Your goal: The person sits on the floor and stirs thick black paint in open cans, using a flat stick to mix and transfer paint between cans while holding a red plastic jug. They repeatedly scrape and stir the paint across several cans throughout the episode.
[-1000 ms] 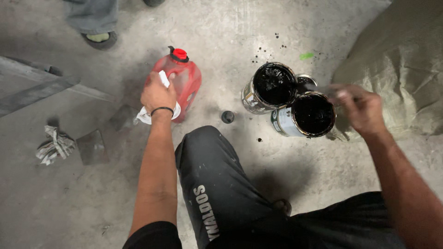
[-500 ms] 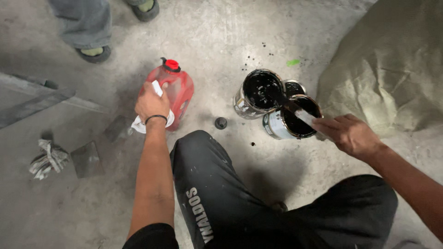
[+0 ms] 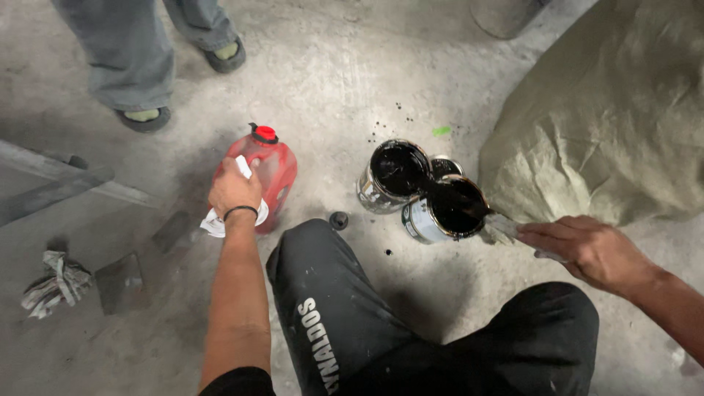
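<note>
— Hands?
— Left hand (image 3: 235, 192) grips a white rag (image 3: 217, 224) against the red jug (image 3: 268, 170); right hand (image 3: 590, 249) pinches a brush (image 3: 506, 229), bristles in the near tin (image 3: 447, 211).
— Progress?
— Both tins open on the floor (image 3: 330, 81), far tin (image 3: 392, 176) full; jug capped. Painting looks barely begun.

Open floor (image 3: 330, 95) beyond red jug (image 3: 273, 167); paint cans (image 3: 422, 192) tight against sack (image 3: 609, 125), small cap (image 3: 338, 219) between jug and cans.

Both arms are bare below short black sleeves. The left hand (image 3: 235, 192) has a thin black band around its wrist. The legs wear black trousers (image 3: 345, 323) with white lettering down one thigh.
</note>
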`<state>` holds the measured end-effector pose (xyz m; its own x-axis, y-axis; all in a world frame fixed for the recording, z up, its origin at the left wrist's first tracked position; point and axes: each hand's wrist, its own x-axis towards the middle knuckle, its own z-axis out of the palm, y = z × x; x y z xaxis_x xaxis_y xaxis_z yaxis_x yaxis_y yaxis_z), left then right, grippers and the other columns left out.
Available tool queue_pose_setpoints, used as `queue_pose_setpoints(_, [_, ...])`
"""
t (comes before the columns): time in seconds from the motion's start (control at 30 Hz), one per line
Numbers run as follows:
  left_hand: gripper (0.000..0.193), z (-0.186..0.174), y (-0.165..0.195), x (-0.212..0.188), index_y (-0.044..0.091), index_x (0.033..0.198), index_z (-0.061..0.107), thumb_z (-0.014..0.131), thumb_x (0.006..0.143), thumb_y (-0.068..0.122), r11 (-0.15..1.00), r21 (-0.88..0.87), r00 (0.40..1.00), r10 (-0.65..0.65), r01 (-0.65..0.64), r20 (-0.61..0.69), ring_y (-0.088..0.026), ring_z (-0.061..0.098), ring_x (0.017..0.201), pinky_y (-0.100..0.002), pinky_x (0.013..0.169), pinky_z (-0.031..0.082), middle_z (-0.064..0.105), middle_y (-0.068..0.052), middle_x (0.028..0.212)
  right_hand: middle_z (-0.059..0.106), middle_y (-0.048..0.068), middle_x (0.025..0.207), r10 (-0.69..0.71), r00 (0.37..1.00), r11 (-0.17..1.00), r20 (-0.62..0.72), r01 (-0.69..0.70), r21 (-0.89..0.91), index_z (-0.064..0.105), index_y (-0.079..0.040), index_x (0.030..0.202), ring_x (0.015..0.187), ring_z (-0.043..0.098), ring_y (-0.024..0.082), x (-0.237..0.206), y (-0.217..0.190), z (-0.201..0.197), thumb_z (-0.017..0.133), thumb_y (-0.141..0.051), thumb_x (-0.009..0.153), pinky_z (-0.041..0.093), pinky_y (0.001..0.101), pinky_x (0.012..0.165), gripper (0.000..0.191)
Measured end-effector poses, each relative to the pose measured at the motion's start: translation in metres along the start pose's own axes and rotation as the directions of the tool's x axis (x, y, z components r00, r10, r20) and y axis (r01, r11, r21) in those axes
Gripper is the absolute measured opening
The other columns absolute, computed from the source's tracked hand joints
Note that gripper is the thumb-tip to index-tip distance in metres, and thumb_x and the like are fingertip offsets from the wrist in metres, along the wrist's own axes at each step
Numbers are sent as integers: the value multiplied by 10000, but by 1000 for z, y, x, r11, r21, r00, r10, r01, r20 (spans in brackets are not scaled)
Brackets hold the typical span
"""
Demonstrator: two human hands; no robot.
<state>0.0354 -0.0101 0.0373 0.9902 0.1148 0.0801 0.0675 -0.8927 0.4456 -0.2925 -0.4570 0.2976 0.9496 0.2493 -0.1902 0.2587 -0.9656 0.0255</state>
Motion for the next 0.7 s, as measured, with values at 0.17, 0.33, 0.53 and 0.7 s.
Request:
queue_pose_setpoints(0.17, [541, -3, -2, 0, 69, 1106, 595, 643, 968, 590, 1000, 8, 1000, 4, -4, 1, -461, 716, 828, -576, 711, 547, 729, -240, 850, 757, 15, 1215, -64, 987, 989, -151, 82, 123, 728, -177, 1222, 1001, 757, 182, 20, 2, -23, 615, -95, 900, 639, 351, 868, 351])
queue_pose_setpoints(0.33, [527, -4, 0, 1, 94, 1104, 599, 646, 949, 595, 999, -9, 999, -34, 34, 13, -470, 709, 829, -583, 714, 542, 727, -241, 848, 762, 80, 1124, -4, 991, 997, -136, 14, 71, 718, -136, 1242, 954, 752, 241, 75, 22, -23, 700, -234, 895, 633, 393, 852, 361])
queue_pose_setpoints(0.53, [528, 1, -4, 2, 81, 1123, 587, 638, 975, 585, 1000, -5, 1000, -15, 15, 22, -484, 702, 831, -587, 736, 531, 723, -257, 837, 765, 110, 1119, -62, 990, 994, -124, 73, 86, 727, -140, 1225, 938, 749, 312, 173, 26, 39, 663, -228, 932, 602, 431, 866, 313])
queue_pose_setpoints(0.7, [516, 7, -7, 3, 89, 1098, 585, 644, 951, 580, 999, -31, 1000, -13, 13, 11, -475, 704, 851, -591, 739, 528, 729, -238, 862, 779, 123, 1032, 101, 993, 983, 62, -109, 150, 788, -151, 1126, 872, 754, 302, 207, 27, 83, 631, -326, 968, 611, 435, 837, 283])
